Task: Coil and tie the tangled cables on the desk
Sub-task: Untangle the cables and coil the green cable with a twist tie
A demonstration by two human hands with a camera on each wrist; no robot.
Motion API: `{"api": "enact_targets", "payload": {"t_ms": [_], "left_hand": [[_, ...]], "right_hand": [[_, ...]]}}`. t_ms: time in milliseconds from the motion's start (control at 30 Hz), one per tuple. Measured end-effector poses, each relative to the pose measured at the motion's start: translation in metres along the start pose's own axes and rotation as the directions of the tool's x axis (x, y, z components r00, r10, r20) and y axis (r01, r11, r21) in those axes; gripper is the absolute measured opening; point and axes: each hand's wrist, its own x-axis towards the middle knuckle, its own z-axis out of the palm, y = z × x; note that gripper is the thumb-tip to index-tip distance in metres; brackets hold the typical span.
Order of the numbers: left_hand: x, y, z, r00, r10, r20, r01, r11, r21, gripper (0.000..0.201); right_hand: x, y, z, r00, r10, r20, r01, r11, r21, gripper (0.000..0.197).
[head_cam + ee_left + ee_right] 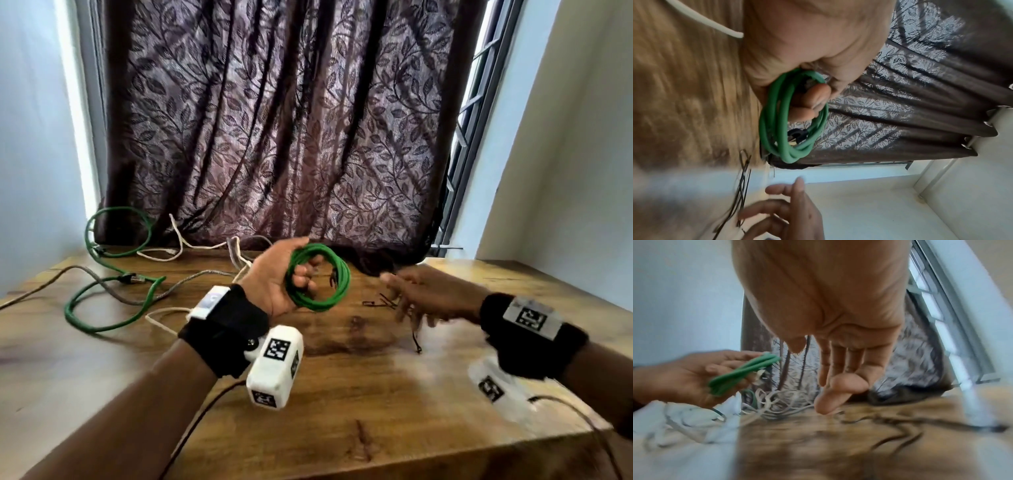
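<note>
My left hand [291, 274] grips a coiled green cable [318, 279] above the desk, fingers curled through the loops; the coil [793, 116] shows a black plug inside it. My right hand [407, 294] hovers blurred just right of the coil, fingers spread and empty, above a few thin black ties [380, 303] lying on the wood. In the right wrist view the right hand's fingers [840, 369] are straight above the desk, and the left hand's coil [744, 373] is at left. A tangle of green [113, 301], grey and white cables [191, 246] lies at the desk's back left.
The wooden desk [342, 394] stands against a dark leaf-patterned curtain [274, 120] and a barred window [472, 120]. Walls close in on both sides. A black tie [416, 342] lies near the desk's middle. Wrist camera leads trail off the front edge.
</note>
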Motion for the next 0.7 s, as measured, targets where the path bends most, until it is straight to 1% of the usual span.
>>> {"api": "enact_targets", "payload": {"t_ms": [67, 100, 167, 200, 300, 367, 433, 533, 567, 700], "left_hand": [[0.002, 0.0, -0.005, 1.0, 0.03, -0.01, -0.03, 0.999, -0.013, 0.043], [0.003, -0.002, -0.006, 0.999, 0.045, -0.018, -0.046, 0.999, -0.02, 0.042], [0.004, -0.004, -0.01, 0.996, 0.086, -0.038, -0.087, 0.996, -0.02, 0.042], [0.005, -0.006, -0.011, 0.993, 0.106, -0.047, -0.107, 0.994, -0.023, 0.041], [0.008, -0.01, -0.013, 0.982, 0.166, -0.092, -0.169, 0.985, -0.035, 0.039], [0.009, -0.012, -0.014, 0.974, 0.197, -0.117, -0.203, 0.978, -0.043, 0.04], [0.01, -0.013, -0.015, 0.968, 0.213, -0.132, -0.219, 0.975, -0.036, 0.043], [0.01, -0.014, -0.017, 0.957, 0.246, -0.155, -0.251, 0.968, -0.01, 0.047], [0.01, -0.015, -0.017, 0.952, 0.26, -0.162, -0.264, 0.964, -0.003, 0.048], [0.011, -0.017, -0.016, 0.934, 0.301, -0.193, -0.297, 0.954, 0.049, 0.048]], "right_hand": [[0.004, 0.015, -0.022, 1.0, -0.025, -0.002, 0.024, 0.963, -0.267, 0.033], [0.005, 0.022, -0.03, 1.0, 0.007, 0.005, -0.005, 0.935, -0.354, 0.025], [0.009, 0.033, -0.037, 0.997, 0.069, 0.042, -0.044, 0.901, -0.431, 0.011], [0.01, 0.037, -0.038, 0.996, 0.077, 0.055, -0.042, 0.883, -0.467, 0.008], [0.011, 0.042, -0.038, 0.996, 0.078, 0.05, -0.039, 0.84, -0.542, 0.012], [0.012, 0.043, -0.035, 0.996, 0.067, 0.058, -0.023, 0.827, -0.562, 0.009], [0.013, 0.043, -0.031, 0.997, 0.022, 0.069, 0.023, 0.805, -0.593, 0.004], [0.027, 0.047, -0.021, 0.998, -0.062, 0.014, 0.057, 0.774, -0.631, 0.011], [0.033, 0.047, -0.018, 0.998, -0.067, -0.002, 0.05, 0.762, -0.646, 0.013], [0.056, 0.047, -0.002, 0.999, -0.02, -0.025, -0.004, 0.713, -0.702, 0.02]]}}
